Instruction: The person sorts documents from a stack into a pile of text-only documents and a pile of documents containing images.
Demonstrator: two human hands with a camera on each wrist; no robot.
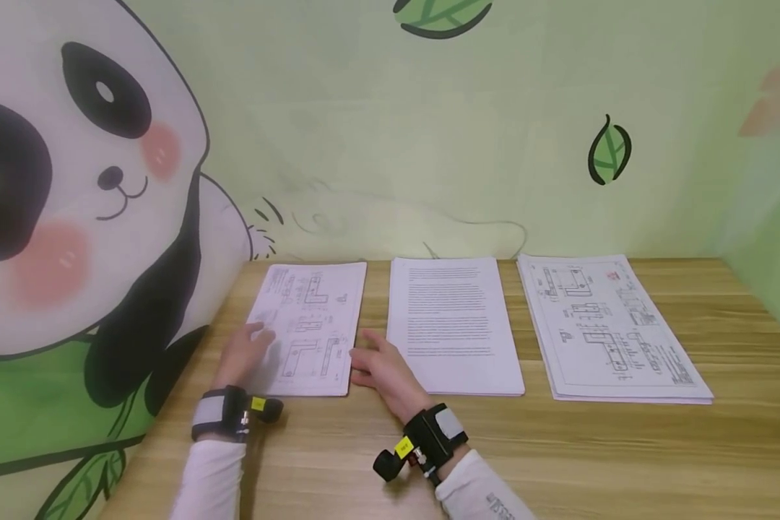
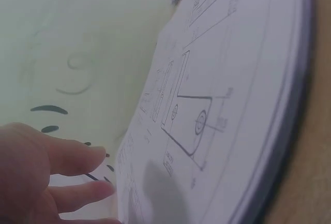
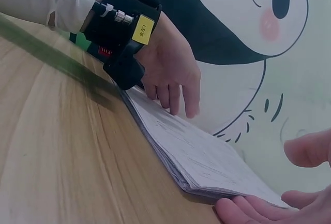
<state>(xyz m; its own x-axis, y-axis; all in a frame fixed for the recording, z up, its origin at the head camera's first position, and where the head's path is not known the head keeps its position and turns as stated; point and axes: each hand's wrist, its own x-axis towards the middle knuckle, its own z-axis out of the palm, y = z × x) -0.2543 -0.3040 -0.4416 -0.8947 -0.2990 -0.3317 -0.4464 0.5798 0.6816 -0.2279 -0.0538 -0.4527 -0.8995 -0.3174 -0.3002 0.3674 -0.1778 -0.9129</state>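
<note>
A stack of papers (image 1: 312, 325) printed with technical line drawings lies at the left of the table. My left hand (image 1: 242, 354) is at its left edge, thumb and fingers apart and loosely bent. In the left wrist view, that hand's fingertips (image 2: 98, 190) are right beside the drawing sheet (image 2: 227, 131). Along the opposite edge of the same stack is my right hand (image 1: 390, 372), fingers extended. The right wrist view shows its fingertips (image 3: 235, 211) low at the stack's corner, with the thumb (image 3: 310, 149) raised away from the paper. Neither hand grips anything.
Just right of my right hand lies a text-printed paper stack (image 1: 455, 325). Farther right is another stack of drawings (image 1: 614, 328), slightly fanned. Behind the wooden table (image 1: 591, 448) stands a green wall (image 1: 377, 166) with a panda picture. Both wrists carry strapped cameras.
</note>
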